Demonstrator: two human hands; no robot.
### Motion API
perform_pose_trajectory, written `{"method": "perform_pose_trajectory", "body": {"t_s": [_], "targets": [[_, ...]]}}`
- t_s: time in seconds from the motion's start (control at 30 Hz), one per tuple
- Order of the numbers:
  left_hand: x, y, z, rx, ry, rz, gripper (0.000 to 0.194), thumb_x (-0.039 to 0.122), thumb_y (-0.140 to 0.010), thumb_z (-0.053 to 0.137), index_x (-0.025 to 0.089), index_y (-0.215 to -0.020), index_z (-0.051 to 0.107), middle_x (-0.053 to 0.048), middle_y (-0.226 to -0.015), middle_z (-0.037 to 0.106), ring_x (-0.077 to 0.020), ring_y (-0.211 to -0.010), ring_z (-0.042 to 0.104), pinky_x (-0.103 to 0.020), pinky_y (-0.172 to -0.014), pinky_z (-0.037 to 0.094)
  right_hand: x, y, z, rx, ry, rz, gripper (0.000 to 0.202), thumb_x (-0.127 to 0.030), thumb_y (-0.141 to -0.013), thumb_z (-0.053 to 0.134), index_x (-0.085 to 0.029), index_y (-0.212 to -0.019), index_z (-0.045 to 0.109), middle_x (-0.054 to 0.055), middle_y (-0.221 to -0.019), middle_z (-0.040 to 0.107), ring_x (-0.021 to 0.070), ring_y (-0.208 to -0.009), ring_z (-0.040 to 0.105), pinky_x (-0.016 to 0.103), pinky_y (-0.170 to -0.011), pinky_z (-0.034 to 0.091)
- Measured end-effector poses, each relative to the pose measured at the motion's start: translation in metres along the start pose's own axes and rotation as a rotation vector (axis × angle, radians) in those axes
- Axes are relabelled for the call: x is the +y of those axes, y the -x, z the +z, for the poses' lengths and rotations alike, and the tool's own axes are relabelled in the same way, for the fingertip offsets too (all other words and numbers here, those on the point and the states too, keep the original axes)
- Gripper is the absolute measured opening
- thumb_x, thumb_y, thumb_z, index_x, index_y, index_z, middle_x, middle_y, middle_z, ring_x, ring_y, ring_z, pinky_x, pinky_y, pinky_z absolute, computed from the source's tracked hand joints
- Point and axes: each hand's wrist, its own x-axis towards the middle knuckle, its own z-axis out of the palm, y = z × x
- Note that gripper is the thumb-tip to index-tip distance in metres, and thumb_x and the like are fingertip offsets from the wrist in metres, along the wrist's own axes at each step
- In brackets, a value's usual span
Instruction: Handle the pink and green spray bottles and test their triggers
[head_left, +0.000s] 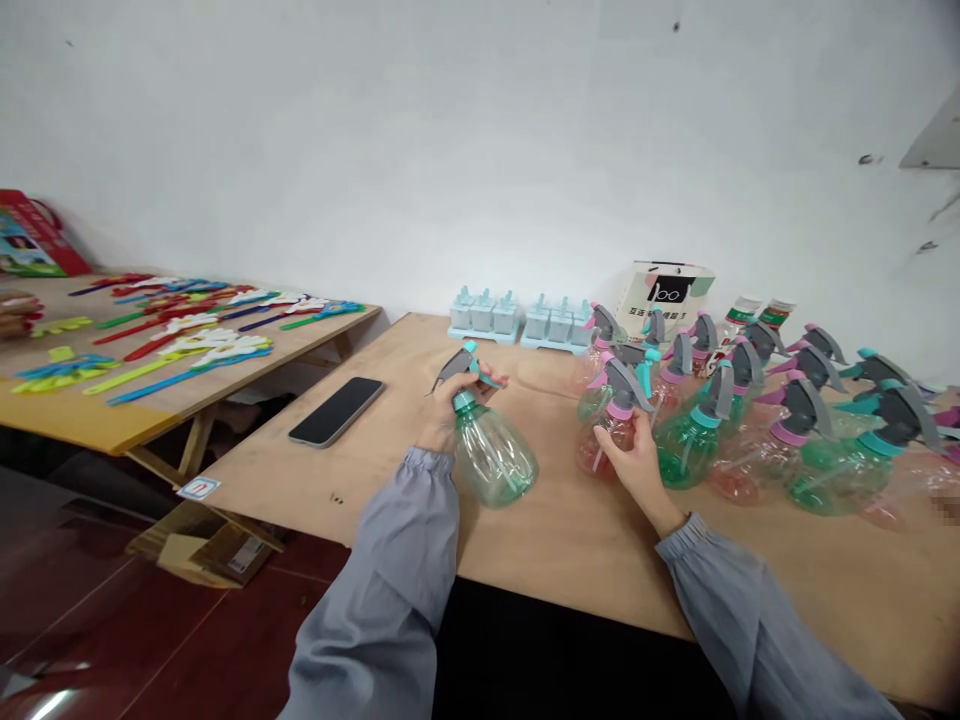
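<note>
My left hand point(459, 392) is closed around the neck of a green spray bottle point(496, 455) with a grey and teal trigger head. The bottle leans, its base toward the right and close to the tabletop; I cannot tell whether it touches. On the right, my right hand point(634, 450) grips a pink spray bottle point(600, 440) with a grey and pink head by its upper body. Just beyond that hand stands another green spray bottle point(686, 445), one of several pink and green ones grouped on the right of the wooden table point(555, 540).
A phone point(337, 411) lies on the left of the table. Light-blue ice-pop molds point(484, 315) and a printed box point(664, 300) stand along the wall. Another table point(67, 410) at left holds colorful plastic hand-shaped sticks point(202, 350). Below is a cardboard box point(214, 545).
</note>
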Motion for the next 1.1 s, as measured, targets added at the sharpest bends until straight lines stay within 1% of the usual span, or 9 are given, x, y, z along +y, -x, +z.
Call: {"method": "perform_pose_trajectory", "body": {"t_s": [0.1, 0.2, 0.3, 0.37, 0.5, 0.67, 0.83, 1.03, 1.1], "targets": [[-0.001, -0.002, -0.002, -0.04, -0.032, -0.064, 0.009, 0.026, -0.06, 0.061, 0.019, -0.064, 0.056, 0.001, -0.061, 0.057, -0.0194, -0.075, 0.069, -0.045, -0.098, 0.054, 0.001, 0.0, 0.0, -0.001, 0.0, 0.007, 0.047, -0.052, -0.076, 0.072, -0.022, -0.109, 0.056, 0.01, -0.111, 0.07, 0.0283, -0.104, 0.067, 0.048, -0.096, 0.052], [-0.001, -0.001, -0.001, -0.068, -0.017, -0.112, 0.018, 0.025, -0.059, 0.062, 0.018, -0.075, 0.064, -0.003, -0.075, 0.068, -0.0226, -0.087, 0.071, -0.045, -0.099, 0.054, 0.001, -0.001, 0.0, -0.006, 0.004, 0.018, 0.048, -0.052, -0.076, 0.072, -0.022, -0.109, 0.056, 0.01, -0.111, 0.07, 0.0285, -0.104, 0.067, 0.049, -0.096, 0.052], [-0.002, 0.0, 0.0, -0.039, -0.014, -0.078, 0.02, 0.025, -0.06, 0.066, 0.018, -0.079, 0.065, -0.003, -0.082, 0.071, -0.0221, -0.089, 0.071, -0.043, -0.097, 0.054, 0.001, -0.001, 0.0, -0.011, -0.005, 0.019, 0.048, -0.052, -0.076, 0.072, -0.022, -0.11, 0.055, 0.011, -0.111, 0.07, 0.0286, -0.105, 0.067, 0.049, -0.096, 0.052], [-0.002, 0.0, -0.001, -0.062, -0.037, -0.05, 0.016, 0.031, -0.064, 0.069, 0.018, -0.07, 0.063, -0.001, -0.07, 0.066, -0.0206, -0.081, 0.071, -0.042, -0.095, 0.056, 0.001, -0.001, -0.001, -0.014, -0.01, 0.018, 0.049, -0.052, -0.076, 0.072, -0.022, -0.111, 0.055, 0.011, -0.113, 0.069, 0.0285, -0.106, 0.066, 0.048, -0.097, 0.052], [-0.003, 0.002, -0.003, -0.18, -0.164, -0.03, 0.038, 0.055, -0.074, 0.068, 0.019, -0.063, 0.06, -0.004, -0.062, 0.06, -0.0247, -0.081, 0.071, -0.045, -0.091, 0.058, 0.002, -0.001, -0.001, -0.018, -0.009, 0.026, 0.05, -0.053, -0.076, 0.071, -0.022, -0.111, 0.055, 0.011, -0.112, 0.069, 0.0285, -0.106, 0.066, 0.049, -0.097, 0.051], [-0.001, 0.007, 0.001, -0.131, -0.161, -0.003, 0.045, 0.062, -0.071, 0.069, 0.018, -0.081, 0.066, -0.007, -0.083, 0.07, -0.0287, -0.096, 0.071, -0.049, -0.096, 0.055, 0.003, -0.001, 0.0, -0.01, -0.004, 0.01, 0.049, -0.055, -0.077, 0.071, -0.023, -0.111, 0.055, 0.01, -0.111, 0.07, 0.0274, -0.103, 0.066, 0.048, -0.095, 0.052], [0.004, 0.008, 0.0, -0.189, -0.22, 0.001, 0.046, 0.065, -0.072, 0.067, 0.02, -0.062, 0.058, -0.005, -0.063, 0.06, -0.0283, -0.09, 0.071, -0.052, -0.101, 0.052, 0.002, -0.001, 0.0, -0.011, -0.006, 0.018, 0.051, -0.055, -0.077, 0.071, -0.023, -0.112, 0.055, 0.01, -0.113, 0.069, 0.0276, -0.104, 0.067, 0.047, -0.095, 0.052], [-0.001, 0.008, 0.0, -0.122, -0.117, 0.033, 0.047, 0.065, -0.07, 0.068, 0.019, -0.078, 0.064, -0.008, -0.083, 0.068, -0.031, -0.101, 0.07, -0.053, -0.102, 0.051, 0.001, -0.001, -0.001, -0.016, 0.005, 0.009, 0.05, -0.055, -0.077, 0.07, -0.022, -0.112, 0.055, 0.011, -0.112, 0.069, 0.0283, -0.106, 0.066, 0.048, -0.097, 0.052], [-0.001, 0.007, 0.0, -0.131, -0.122, 0.05, 0.046, 0.065, -0.071, 0.068, 0.019, -0.075, 0.064, -0.007, -0.078, 0.067, -0.0307, -0.1, 0.07, -0.053, -0.102, 0.051, 0.001, -0.001, -0.001, -0.01, 0.007, 0.007, 0.05, -0.055, -0.076, 0.071, -0.022, -0.111, 0.055, 0.01, -0.111, 0.069, 0.0279, -0.105, 0.066, 0.048, -0.096, 0.052]]}}
